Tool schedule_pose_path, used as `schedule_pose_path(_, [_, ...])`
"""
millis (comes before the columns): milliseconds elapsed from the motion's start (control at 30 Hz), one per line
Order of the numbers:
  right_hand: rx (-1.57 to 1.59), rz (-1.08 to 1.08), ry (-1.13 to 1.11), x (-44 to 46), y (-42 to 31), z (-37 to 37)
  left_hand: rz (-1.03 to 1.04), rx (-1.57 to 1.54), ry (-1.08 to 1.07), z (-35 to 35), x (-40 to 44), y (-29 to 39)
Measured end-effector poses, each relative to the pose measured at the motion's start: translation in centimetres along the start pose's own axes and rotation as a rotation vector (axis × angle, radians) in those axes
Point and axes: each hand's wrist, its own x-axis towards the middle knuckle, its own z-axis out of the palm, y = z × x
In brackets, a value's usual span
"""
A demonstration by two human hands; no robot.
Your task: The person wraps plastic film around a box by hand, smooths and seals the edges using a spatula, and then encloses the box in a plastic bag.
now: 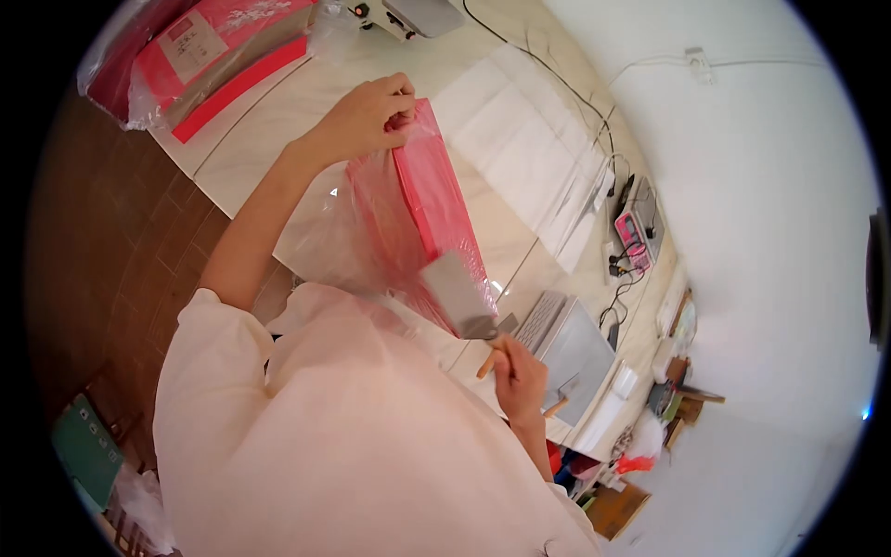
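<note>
A flat red pack in clear plastic wrap [432, 186] lies on the table, its loose plastic [325, 223] spreading to the left. My left hand [376, 116] is closed at the pack's far end, fingers pinching the edge of the wrap. My right hand [521, 379] is wrapped round the wooden handle of a putty knife [453, 283]. Its wide grey blade, slightly blurred, is over the near end of the pack. Whether the blade touches the plastic I cannot tell.
More red packs in plastic [232, 65] stand at the table's far left corner. Clear plastic sheets [520, 139] lie beyond the pack. A laptop-like grey device [575, 357], cables and a pink-cased meter [633, 241] sit along the right. A wall borders the table.
</note>
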Motion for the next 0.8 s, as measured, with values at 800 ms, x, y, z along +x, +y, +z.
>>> schedule_pose_path(800, [-0.421,-0.307,-0.07,19.0,-6.8,7.6,-0.501,-1.038,0.227,7.5,-1.2,-7.0])
